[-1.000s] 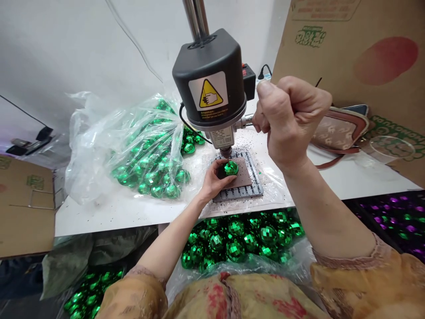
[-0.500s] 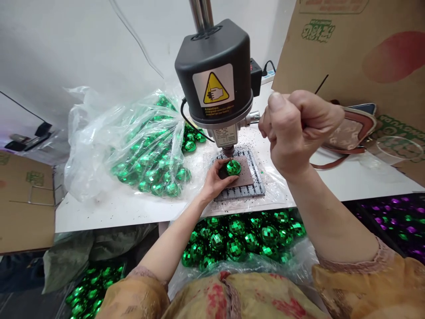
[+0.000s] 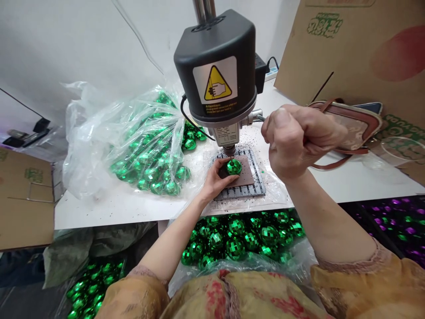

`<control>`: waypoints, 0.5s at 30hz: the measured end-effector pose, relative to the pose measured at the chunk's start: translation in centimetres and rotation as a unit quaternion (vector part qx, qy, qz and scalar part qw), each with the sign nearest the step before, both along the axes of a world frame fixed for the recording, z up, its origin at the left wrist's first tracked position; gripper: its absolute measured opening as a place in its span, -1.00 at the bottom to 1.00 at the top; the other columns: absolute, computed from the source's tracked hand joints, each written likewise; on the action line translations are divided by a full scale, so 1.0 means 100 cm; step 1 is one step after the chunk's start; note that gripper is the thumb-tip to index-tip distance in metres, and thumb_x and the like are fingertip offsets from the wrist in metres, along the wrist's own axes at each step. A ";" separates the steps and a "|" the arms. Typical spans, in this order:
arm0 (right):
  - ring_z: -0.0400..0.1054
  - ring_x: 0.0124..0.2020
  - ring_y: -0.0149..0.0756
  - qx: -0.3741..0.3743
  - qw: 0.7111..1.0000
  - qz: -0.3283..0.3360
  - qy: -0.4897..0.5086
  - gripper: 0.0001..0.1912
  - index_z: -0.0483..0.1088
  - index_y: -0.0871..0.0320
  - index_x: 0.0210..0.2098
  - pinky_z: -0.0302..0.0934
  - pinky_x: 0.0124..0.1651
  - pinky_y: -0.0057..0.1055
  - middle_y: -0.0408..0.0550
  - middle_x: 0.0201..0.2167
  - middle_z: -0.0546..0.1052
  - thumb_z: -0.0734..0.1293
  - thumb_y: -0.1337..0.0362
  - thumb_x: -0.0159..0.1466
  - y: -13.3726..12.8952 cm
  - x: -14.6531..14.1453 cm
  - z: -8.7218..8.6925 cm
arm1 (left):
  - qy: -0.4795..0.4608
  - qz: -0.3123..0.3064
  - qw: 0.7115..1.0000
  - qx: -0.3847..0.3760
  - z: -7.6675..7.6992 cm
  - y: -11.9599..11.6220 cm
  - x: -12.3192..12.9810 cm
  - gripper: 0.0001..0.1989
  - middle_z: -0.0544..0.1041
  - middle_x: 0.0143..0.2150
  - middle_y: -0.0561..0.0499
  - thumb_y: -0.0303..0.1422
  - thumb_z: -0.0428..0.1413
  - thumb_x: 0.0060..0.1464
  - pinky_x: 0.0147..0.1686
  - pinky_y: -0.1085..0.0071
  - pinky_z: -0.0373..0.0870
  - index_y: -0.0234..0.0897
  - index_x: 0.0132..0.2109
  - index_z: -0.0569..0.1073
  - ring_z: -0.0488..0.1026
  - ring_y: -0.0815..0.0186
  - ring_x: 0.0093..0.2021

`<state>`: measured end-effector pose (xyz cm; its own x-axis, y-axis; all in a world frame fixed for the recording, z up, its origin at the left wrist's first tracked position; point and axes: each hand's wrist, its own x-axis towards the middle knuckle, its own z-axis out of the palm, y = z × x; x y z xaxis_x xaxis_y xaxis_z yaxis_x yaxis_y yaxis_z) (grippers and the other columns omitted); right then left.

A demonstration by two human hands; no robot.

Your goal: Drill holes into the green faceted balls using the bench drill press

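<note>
My left hand point(image 3: 217, 178) pinches a shiny green faceted ball point(image 3: 234, 167) between thumb and fingers. The ball rests on a brownish square pad point(image 3: 246, 173) on the slotted metal base point(image 3: 257, 188) of a small drill press point(image 3: 215, 66). Its chuck point(image 3: 229, 150) hangs just above the ball; whether the bit touches the ball is hard to make out. Raised to the right of the machine, my right hand point(image 3: 290, 139) is closed around the end of the drill press lever point(image 3: 260, 118), whose grip is hidden inside the fingers.
A clear plastic bag point(image 3: 99, 146) of green balls lies on the white table point(image 3: 109, 208) at left. More green balls point(image 3: 235, 248) fill a plastic-lined container below the table edge. Dark shavings surround the base. A bag with brown straps point(image 3: 348, 128) and a cardboard box point(image 3: 332, 57) stand right.
My right hand has come down slightly with the lever. The left hand keeps the ball in the same spot. The view has shifted a little.
</note>
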<state>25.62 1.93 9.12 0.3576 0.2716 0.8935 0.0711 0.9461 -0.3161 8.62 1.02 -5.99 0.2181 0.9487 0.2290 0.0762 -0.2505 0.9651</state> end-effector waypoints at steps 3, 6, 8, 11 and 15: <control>0.02 -0.70 -0.61 0.023 1.000 -0.013 0.004 -0.45 -0.11 0.19 -0.66 -0.08 -0.61 -0.44 -0.25 -0.71 0.02 0.29 0.33 0.32 0.001 -0.001 -0.004 | 0.001 0.000 1.000 0.001 0.001 0.000 0.000 -0.36 0.58 0.11 -0.17 -0.14 0.43 -0.07 0.23 0.03 0.42 -0.24 0.09 0.40 0.53 0.06 0.16; 0.04 -0.69 -0.63 0.029 0.999 -0.023 -0.001 -0.46 -0.08 0.20 -0.67 -0.02 -0.60 -0.48 -0.25 -0.70 0.02 0.29 0.35 0.32 0.001 0.000 -0.010 | 0.002 0.000 1.000 0.003 0.002 -0.001 0.001 -0.36 0.58 0.11 -0.17 -0.12 0.43 -0.06 0.23 0.04 0.41 -0.24 0.09 0.40 0.53 0.06 0.16; 0.03 -0.69 -0.63 0.035 0.999 -0.025 -0.006 -0.45 -0.09 0.20 -0.68 0.04 -0.58 -0.48 -0.26 -0.70 0.01 0.28 0.35 0.32 0.001 0.001 -0.013 | 0.004 0.002 1.000 0.004 0.002 -0.001 0.001 -0.36 0.58 0.10 -0.16 -0.12 0.42 -0.06 0.23 0.04 0.41 -0.25 0.09 0.40 0.53 0.06 0.16; 0.05 -0.69 -0.62 0.044 0.999 -0.020 -0.009 -0.45 -0.10 0.19 -0.67 0.10 -0.57 -0.48 -0.26 -0.71 0.01 0.28 0.35 0.32 0.002 0.002 -0.017 | 0.005 -0.002 1.000 0.004 0.001 -0.001 0.000 -0.36 0.59 0.10 -0.16 -0.12 0.42 -0.05 0.22 0.05 0.42 -0.24 0.10 0.39 0.53 0.06 0.15; 0.03 -0.70 -0.59 0.071 0.997 -0.010 -0.019 -0.48 -0.14 0.17 -0.64 0.08 -0.60 -0.47 -0.26 -0.71 -0.01 0.27 0.39 0.30 0.006 0.003 -0.020 | 0.003 -0.005 1.000 0.003 0.001 -0.001 0.000 -0.36 0.59 0.10 -0.16 -0.12 0.42 -0.05 0.21 0.05 0.44 -0.23 0.10 0.39 0.53 0.06 0.16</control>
